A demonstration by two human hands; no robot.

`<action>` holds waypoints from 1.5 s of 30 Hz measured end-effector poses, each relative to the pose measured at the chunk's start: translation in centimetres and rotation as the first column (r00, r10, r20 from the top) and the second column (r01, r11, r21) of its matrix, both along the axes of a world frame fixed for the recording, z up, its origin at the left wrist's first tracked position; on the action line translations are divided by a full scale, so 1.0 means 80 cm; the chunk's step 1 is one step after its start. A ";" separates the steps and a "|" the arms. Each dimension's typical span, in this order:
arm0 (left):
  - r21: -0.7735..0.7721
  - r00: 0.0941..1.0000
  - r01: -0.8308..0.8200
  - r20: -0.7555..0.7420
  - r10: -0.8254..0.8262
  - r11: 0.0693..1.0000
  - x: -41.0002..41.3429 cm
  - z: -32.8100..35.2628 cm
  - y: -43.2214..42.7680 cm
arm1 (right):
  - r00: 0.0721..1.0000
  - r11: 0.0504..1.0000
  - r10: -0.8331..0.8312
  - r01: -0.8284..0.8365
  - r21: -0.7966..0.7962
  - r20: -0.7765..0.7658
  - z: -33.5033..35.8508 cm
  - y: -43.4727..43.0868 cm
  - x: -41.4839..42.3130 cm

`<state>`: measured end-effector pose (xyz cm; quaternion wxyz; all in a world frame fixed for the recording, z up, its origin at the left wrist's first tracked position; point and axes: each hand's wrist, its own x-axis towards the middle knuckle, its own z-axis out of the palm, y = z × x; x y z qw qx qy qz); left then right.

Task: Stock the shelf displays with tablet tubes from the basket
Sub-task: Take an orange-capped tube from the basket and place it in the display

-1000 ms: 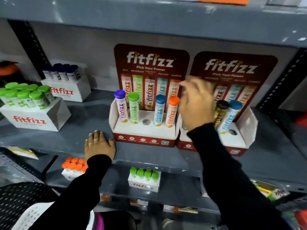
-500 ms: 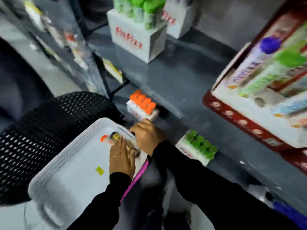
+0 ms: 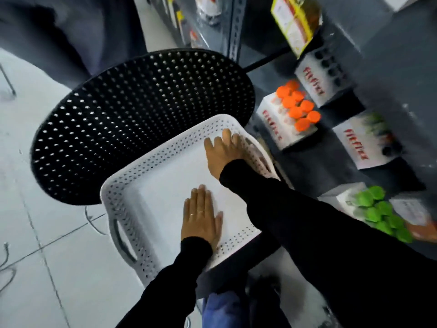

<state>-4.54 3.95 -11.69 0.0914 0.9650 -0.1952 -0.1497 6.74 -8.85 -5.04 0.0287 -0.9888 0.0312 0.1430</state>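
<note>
A white perforated basket (image 3: 118,185) lies below me, partly on a black perforated stool (image 3: 142,114). My left hand (image 3: 201,216) rests flat, palm down, on the basket's bare floor near the front wall, holding nothing. My right hand (image 3: 223,151) reaches into the basket's far right corner with its fingers bent down against the wall. What lies under it is hidden, and no tablet tube shows in the basket. On the lower shelf to the right stand white boxes of orange-capped tubes (image 3: 298,107) and green-capped tubes (image 3: 378,209).
Two more white boxes (image 3: 326,67) (image 3: 359,143) stand on the grey shelf (image 3: 390,55) at the right. A yellow packet (image 3: 293,22) hangs above them. White floor tiles (image 3: 59,268) lie at the left, beside the stool.
The view dropped from the shelf displays to the basket. My left hand slid back to the basket's near side. My right hand moved over the far corner, covering the tubes seen there before.
</note>
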 end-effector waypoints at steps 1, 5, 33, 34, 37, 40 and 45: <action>0.011 1.000 0.001 0.006 -0.001 1.000 -0.001 -0.002 0.001 | 1.000 1.000 -0.017 0.017 -0.017 -0.003 -0.001 0.001 0.003; 0.027 0.998 -0.016 0.057 0.015 1.000 -0.003 -0.009 0.002 | 0.996 0.996 -0.090 0.090 -0.020 0.013 -0.002 0.001 0.011; -0.753 0.963 0.266 0.230 -0.138 0.602 0.014 0.299 -0.312 | 0.897 0.816 -0.441 0.398 0.419 0.007 0.464 -0.216 -0.311; -0.717 0.955 0.297 0.238 -0.179 0.631 0.000 0.305 -0.326 | 0.874 0.792 -0.484 0.418 0.444 0.039 0.475 -0.220 -0.328; -0.545 0.937 0.348 0.229 -0.265 0.762 -0.037 0.305 -0.351 | 0.805 0.811 -0.553 0.461 0.361 0.214 0.496 -0.232 -0.365; -0.437 0.925 0.377 0.219 -0.310 0.816 -0.063 0.290 -0.355 | 0.772 0.822 -0.567 0.511 0.249 0.287 0.505 -0.239 -0.396; -0.383 0.913 0.387 0.284 -0.292 0.839 -0.069 0.283 -0.357 | 0.752 0.792 -0.610 0.570 0.221 0.249 0.506 -0.243 -0.432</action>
